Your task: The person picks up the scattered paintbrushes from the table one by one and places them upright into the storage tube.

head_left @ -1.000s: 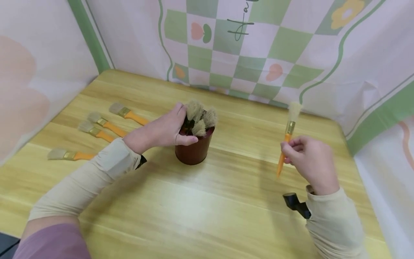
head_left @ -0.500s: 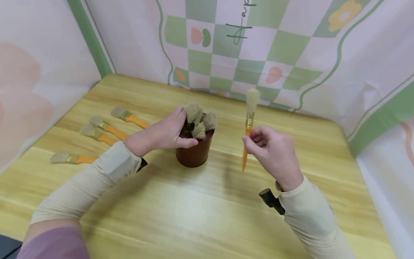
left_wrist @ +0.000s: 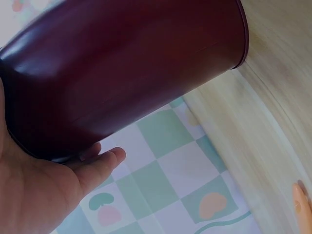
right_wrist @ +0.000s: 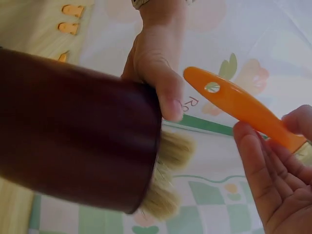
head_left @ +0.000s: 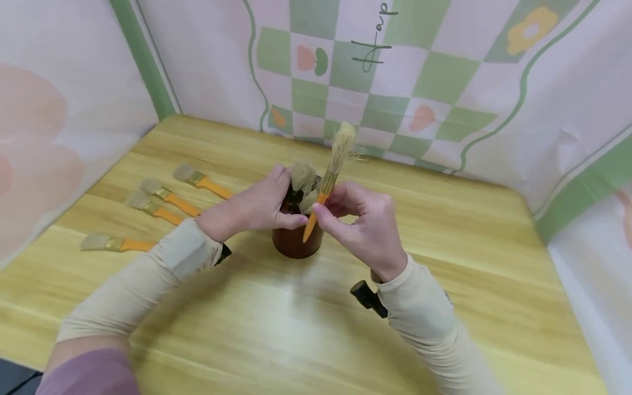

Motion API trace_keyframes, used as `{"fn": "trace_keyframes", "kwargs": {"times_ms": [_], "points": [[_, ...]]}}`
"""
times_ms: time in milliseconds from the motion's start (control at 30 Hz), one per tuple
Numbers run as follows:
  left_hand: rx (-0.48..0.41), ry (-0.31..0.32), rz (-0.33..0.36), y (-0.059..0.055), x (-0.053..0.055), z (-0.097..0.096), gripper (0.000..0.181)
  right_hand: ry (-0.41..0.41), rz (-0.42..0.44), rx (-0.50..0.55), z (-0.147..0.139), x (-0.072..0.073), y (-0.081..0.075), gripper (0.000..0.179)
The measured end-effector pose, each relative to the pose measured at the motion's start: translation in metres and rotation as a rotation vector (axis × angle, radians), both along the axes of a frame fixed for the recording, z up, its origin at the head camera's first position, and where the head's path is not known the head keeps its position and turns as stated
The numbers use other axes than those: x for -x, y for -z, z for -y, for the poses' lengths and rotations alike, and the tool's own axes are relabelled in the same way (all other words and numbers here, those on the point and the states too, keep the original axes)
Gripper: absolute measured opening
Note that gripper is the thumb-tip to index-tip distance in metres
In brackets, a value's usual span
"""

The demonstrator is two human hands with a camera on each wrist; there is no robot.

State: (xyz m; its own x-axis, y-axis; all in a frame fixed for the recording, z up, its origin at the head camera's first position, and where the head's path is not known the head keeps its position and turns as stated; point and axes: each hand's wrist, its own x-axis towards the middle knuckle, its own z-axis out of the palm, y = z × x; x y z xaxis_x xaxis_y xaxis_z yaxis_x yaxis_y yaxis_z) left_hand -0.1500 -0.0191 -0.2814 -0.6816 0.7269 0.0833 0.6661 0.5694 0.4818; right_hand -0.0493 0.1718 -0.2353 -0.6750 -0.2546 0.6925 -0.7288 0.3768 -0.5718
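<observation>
A dark red pot (head_left: 295, 245) stands upright on the table, with several bristle heads (head_left: 302, 176) sticking up out of it. My left hand (head_left: 254, 207) grips the pot at its rim, thumb on the near side; in the left wrist view the fingers reach round the pot wall (left_wrist: 126, 63). With thumb and fingertips my right hand (head_left: 365, 227) pinches an orange-handled paintbrush (head_left: 333, 164), bristles up and slightly tilted, in front of the pot's right side. In the right wrist view the brush handle (right_wrist: 234, 102) is apart from the pot, its end pointing toward the left hand's thumb.
Several more orange-handled paintbrushes (head_left: 120, 243) lie on the wooden table (head_left: 276, 329) at the left, some partly behind the left forearm. A printed cloth (head_left: 385, 71) hangs behind the table and along its sides.
My right hand has carried the upright paintbrush leftward from the table's right side to the pot, and the brush now leans a little. The left hand stays on the pot.
</observation>
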Motion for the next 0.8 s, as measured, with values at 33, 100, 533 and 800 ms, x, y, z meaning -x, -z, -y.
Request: {"fn": "trace_keyframes", "kwargs": {"times_ms": [33, 100, 533, 800], "points": [[-0.007, 0.005, -0.009, 0.0, 0.0, -0.001, 0.139, -0.012, -0.009, 0.017, 0.002, 0.001, 0.001, 0.01], [-0.03, 0.017, -0.027, 0.001, -0.001, -0.003, 0.126, -0.022, -0.028, 0.037, 0.005, 0.003, 0.001, 0.01], [-0.122, 0.04, -0.06, 0.004, -0.001, -0.002, 0.131, 0.123, -0.076, 0.048, 0.02, 0.019, -0.006, 0.01], [-0.133, 0.041, -0.068, 0.005, -0.001, 0.0, 0.128, 0.118, -0.038, -0.02, 0.023, 0.023, -0.007, 0.012]]}}
